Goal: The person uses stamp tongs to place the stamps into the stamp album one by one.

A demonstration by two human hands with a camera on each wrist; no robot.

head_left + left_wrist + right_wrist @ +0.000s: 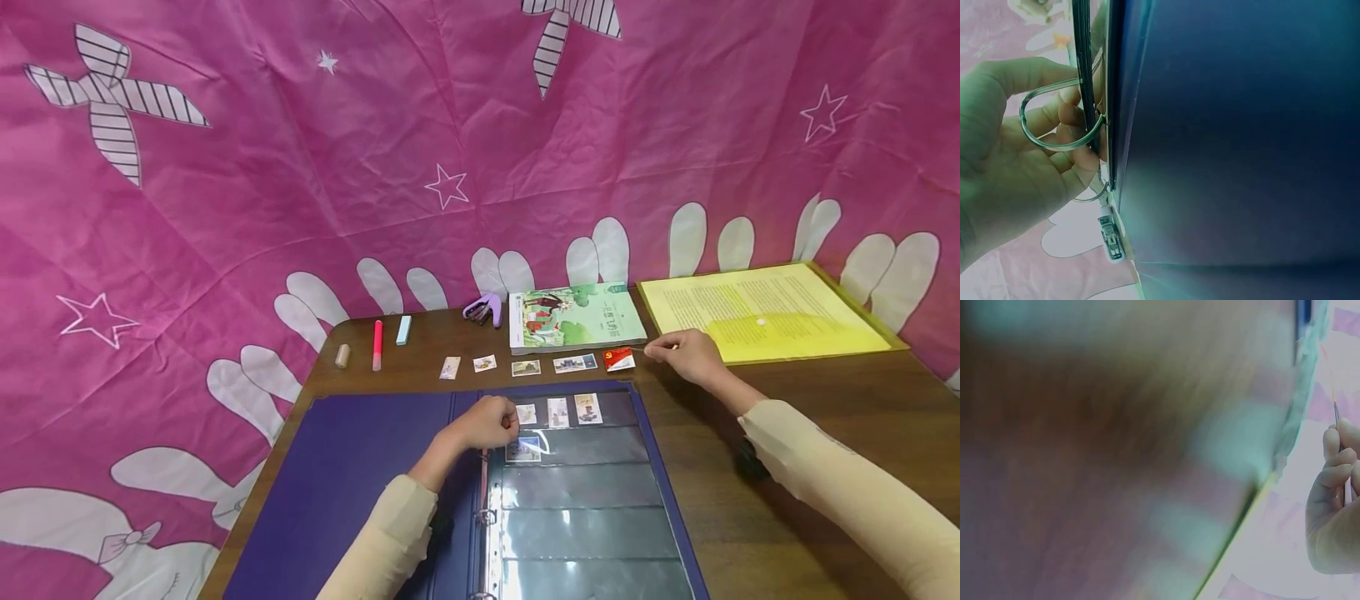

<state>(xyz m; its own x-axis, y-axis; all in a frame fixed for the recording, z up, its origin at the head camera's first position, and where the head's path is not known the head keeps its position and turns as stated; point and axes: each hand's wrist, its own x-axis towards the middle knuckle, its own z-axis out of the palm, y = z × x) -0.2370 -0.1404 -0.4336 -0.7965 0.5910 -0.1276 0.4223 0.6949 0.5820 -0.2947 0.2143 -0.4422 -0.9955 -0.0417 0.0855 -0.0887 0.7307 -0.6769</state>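
An open stamp album with a dark blue cover (367, 467) lies on the table, its black page (592, 483) divided into clear pocket strips. Three stamps (557, 412) sit in the top row, and another stamp (523, 449) is in the second. My left hand (487, 422) pinches the page near its top left, beside a metal ring (1054, 147). Right of the album, my right hand (688, 357) is raised near a red stamp (618, 359). It grips slim, pointed tweezers (1337, 412), mostly covered by the fingers.
Several loose stamps (526, 368) lie in a row behind the album. Farther back are a purple stapler-like tool (483, 309), a green book (577, 317) and a yellow folder (772, 312). A pink marker (377, 345), a pale blue stick (403, 330) and a beige piece (342, 356) stand left.
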